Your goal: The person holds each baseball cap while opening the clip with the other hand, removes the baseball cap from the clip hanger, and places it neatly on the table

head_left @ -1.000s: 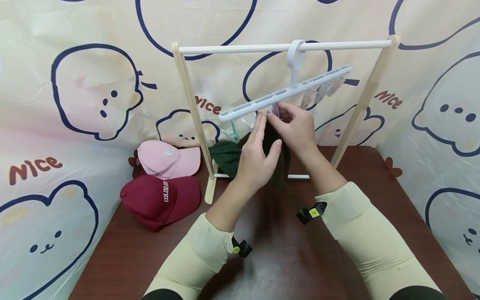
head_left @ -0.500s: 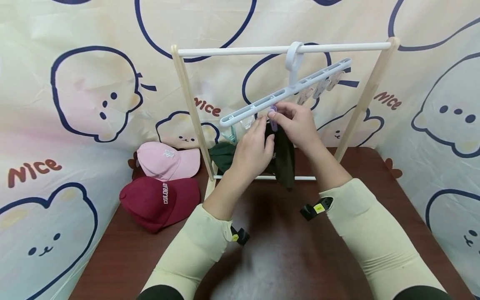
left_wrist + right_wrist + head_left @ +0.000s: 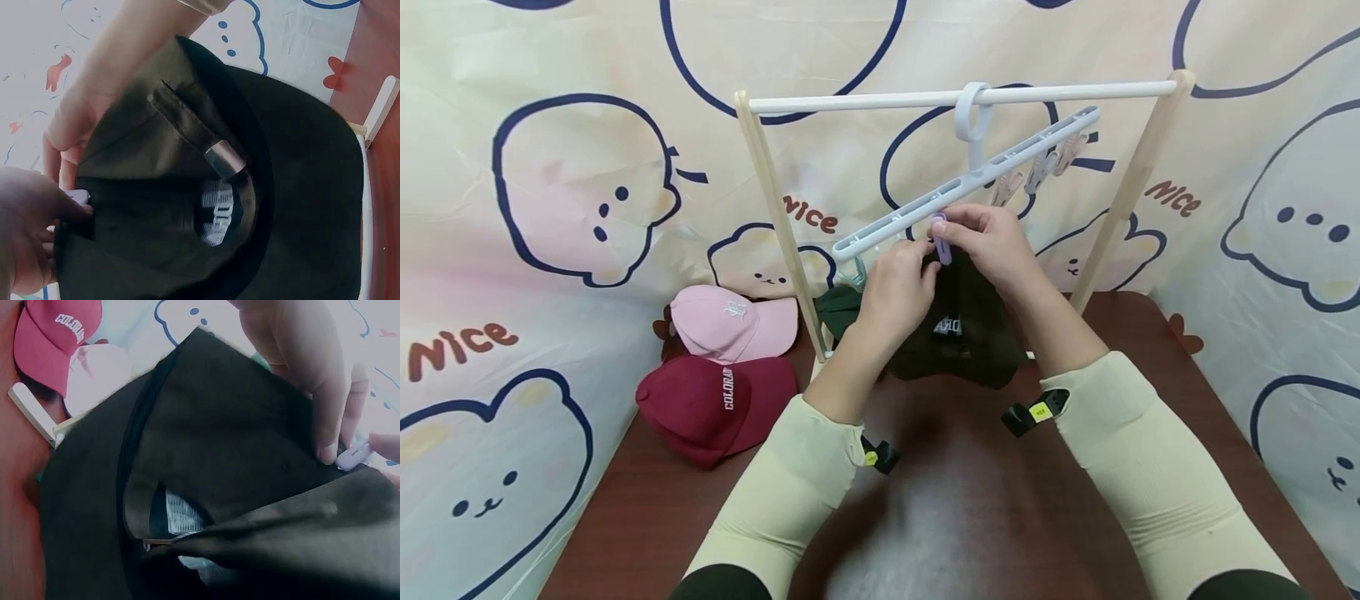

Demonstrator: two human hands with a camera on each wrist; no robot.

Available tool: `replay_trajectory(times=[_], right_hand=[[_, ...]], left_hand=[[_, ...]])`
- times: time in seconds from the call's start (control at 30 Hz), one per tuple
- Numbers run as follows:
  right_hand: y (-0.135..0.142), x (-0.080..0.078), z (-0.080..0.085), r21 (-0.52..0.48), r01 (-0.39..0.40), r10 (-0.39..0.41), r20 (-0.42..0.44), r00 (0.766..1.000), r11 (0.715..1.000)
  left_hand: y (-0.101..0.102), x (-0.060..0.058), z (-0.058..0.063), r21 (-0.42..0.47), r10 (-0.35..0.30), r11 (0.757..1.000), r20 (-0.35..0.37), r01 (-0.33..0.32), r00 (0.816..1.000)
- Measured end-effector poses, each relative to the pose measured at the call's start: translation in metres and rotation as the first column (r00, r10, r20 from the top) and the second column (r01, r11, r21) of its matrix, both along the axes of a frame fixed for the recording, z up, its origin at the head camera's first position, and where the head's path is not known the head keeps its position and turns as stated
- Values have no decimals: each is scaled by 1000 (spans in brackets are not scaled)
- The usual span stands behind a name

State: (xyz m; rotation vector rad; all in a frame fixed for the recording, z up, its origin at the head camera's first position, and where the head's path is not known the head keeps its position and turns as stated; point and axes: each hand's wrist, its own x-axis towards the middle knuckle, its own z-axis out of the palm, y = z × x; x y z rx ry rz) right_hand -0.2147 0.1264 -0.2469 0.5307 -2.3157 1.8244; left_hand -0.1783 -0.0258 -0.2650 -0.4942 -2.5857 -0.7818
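A dark olive baseball cap [image 3: 977, 350] hangs below the white clip hanger [image 3: 1022, 157], its hollow side and back strap [image 3: 181, 119] with a metal buckle [image 3: 225, 160] facing the left wrist camera. My left hand [image 3: 895, 287] pinches the cap's crown, thumb on the inside. A small purple clip [image 3: 942, 242] is between the thumb and fingers of my right hand [image 3: 992, 242], right at the crown's top edge. In the right wrist view the clip [image 3: 354, 456] is beside my left thumb. Behind my left hand, a dark green cap [image 3: 838, 308] is mostly hidden.
The hanger hooks over the white bar [image 3: 865, 102] of a wooden rack. Several pale clips [image 3: 1041, 173] dangle at its right end, a teal clip [image 3: 856, 273] at its left. A pink cap [image 3: 730, 321] and a maroon cap [image 3: 700, 404] lie left on the brown table [image 3: 955, 517].
The olive cap has swung round and spread, so its lettering shows below my hands. My left fingers have gone from extended to curled at the crown. The hanger's right end has risen slightly.
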Motion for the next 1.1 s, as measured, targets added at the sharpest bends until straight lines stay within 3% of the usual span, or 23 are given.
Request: replay_trajectory(times=[0.3,0.47,0.73,0.97,1.1], right_hand=[[-8,4,9,66,78,-81,39,996,995],[-8,4,9,19,57,-57,47,997,998],[-9,-1,2,-93,69,-72,-20,997,993],[-12,-5,-3,-204,70,-80,-44,996,977],[-11,-3,-4,-234,45,-52,-21,998,971]], left_hand=[[-3,0,-2,20,27,999,-47,-26,999],[-3,1,-2,39,20,999,-73,-17,997],[-2,1,-4,80,1,997,-133,10,991],[-3,1,-6,99,-6,995,-141,20,990],[-4,2,-14,92,-34,995,-129,46,991]])
